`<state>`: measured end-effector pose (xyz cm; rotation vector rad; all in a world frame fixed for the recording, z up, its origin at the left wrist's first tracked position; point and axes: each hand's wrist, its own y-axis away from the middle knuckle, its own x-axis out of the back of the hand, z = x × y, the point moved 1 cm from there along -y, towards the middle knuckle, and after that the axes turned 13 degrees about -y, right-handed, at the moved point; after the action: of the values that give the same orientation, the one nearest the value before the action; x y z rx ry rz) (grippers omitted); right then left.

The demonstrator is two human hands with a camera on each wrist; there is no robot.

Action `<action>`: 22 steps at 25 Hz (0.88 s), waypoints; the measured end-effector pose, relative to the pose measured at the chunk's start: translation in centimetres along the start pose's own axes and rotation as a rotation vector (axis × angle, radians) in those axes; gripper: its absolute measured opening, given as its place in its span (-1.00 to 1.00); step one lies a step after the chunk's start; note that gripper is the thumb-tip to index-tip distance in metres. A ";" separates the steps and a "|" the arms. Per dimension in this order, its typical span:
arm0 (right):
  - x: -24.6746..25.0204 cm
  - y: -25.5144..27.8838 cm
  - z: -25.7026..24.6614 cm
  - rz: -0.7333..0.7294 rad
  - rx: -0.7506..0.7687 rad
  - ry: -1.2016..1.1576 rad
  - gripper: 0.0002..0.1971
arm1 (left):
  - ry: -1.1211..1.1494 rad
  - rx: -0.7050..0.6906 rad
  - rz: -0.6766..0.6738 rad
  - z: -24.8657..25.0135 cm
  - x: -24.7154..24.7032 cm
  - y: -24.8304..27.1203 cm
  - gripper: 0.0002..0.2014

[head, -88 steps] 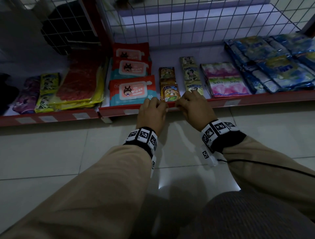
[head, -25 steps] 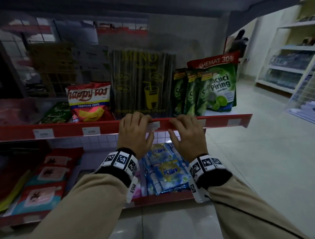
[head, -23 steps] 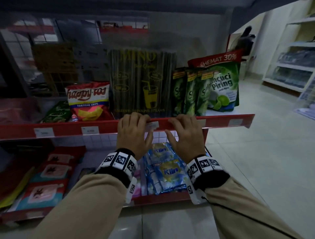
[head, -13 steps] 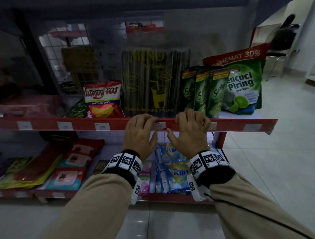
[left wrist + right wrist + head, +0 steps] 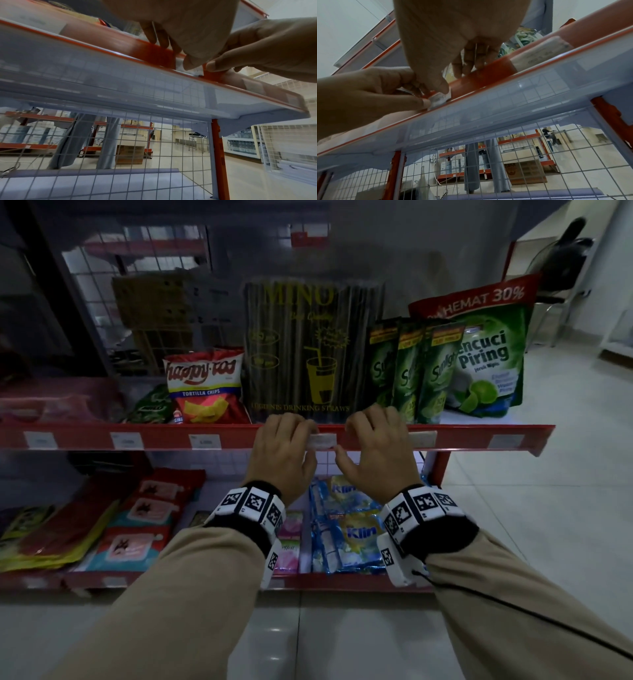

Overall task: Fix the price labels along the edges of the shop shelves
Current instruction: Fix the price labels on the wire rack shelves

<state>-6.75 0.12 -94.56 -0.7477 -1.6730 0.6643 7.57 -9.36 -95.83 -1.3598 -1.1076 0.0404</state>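
A small white price label (image 5: 322, 440) sits in the red edge strip (image 5: 164, 436) of the upper shelf, below the pack of drinking straws (image 5: 308, 350). My left hand (image 5: 291, 440) holds the label's left end, fingers hooked over the strip's top. My right hand (image 5: 370, 440) holds its right end the same way. In the right wrist view the label (image 5: 439, 99) lies between the left hand's thumb (image 5: 423, 102) and my right thumb (image 5: 441, 83). In the left wrist view both thumbs meet on the label (image 5: 193, 70).
More labels sit along the same strip, to the left (image 5: 205, 441) and right (image 5: 423, 438). Tortilla chips (image 5: 202, 385) and green dish-soap pouches (image 5: 442, 364) stand on the upper shelf. Wipes (image 5: 137, 539) and blue sachets (image 5: 346, 525) lie on the lower shelf. Tiled floor (image 5: 548, 525) opens to the right.
3.5 s ago both hands worked a label on the lower shelf's edge; they are now on the upper shelf's label. Over the last second they stay there while the view shifts.
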 end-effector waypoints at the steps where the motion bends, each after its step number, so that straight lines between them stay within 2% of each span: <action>1: 0.0 0.0 -0.2 -0.010 0.023 -0.012 -0.70 | 0.003 -0.002 0.006 0.0 0.0 -0.1 -0.70; 7: -0.3 -0.1 -1.8 0.001 0.084 -0.085 -0.76 | 0.049 -0.030 0.027 -0.6 0.2 -0.6 -0.74; 13: -0.4 -1.2 -2.6 -0.061 0.022 -0.069 -0.78 | 0.008 -0.001 -0.015 -0.6 0.4 -1.1 -0.80; 22: -0.3 -1.5 -2.9 -0.174 -0.008 -0.023 -0.76 | 0.087 -0.029 0.062 -1.0 0.0 0.0 -0.85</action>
<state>-4.02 -0.95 -93.03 -0.5940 -1.7397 0.5454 8.23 -10.06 -95.64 -1.4081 -0.9968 0.0103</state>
